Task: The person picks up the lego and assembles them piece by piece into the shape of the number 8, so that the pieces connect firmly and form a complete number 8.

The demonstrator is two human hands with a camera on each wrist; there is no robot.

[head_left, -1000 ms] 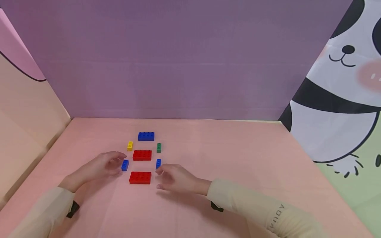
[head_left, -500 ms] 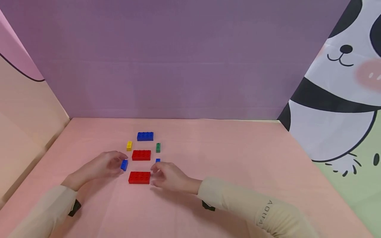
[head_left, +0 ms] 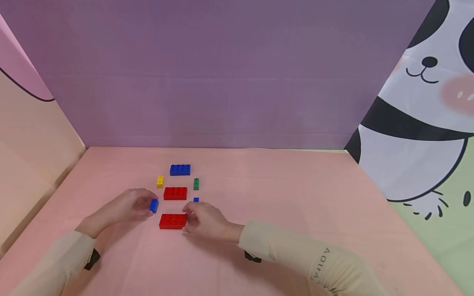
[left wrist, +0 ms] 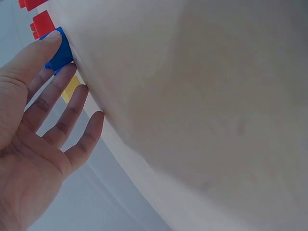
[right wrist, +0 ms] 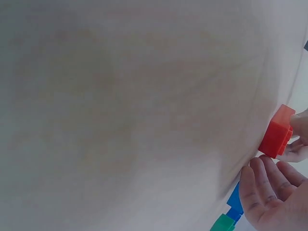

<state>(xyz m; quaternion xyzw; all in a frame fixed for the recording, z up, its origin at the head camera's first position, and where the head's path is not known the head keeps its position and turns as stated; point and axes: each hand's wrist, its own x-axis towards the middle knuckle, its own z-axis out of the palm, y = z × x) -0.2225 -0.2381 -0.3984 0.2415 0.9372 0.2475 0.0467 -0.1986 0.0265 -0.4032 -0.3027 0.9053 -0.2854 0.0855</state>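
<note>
Head view: right blue brick [head_left: 196, 200], beyond right end of near red brick [head_left: 172, 221], mostly hidden by right hand [head_left: 207, 221]. Right sleeve [head_left: 296, 250], right of that brick, cut off at bottom edge.

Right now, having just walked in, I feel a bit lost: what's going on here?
A person's left hand pinches a small blue toy brick. Their right hand is at the right end of the nearer red brick; any grip is unclear. A farther red brick, large blue brick, yellow brick, green brick and second small blue brick lie apart on the pink tabletop.
</note>
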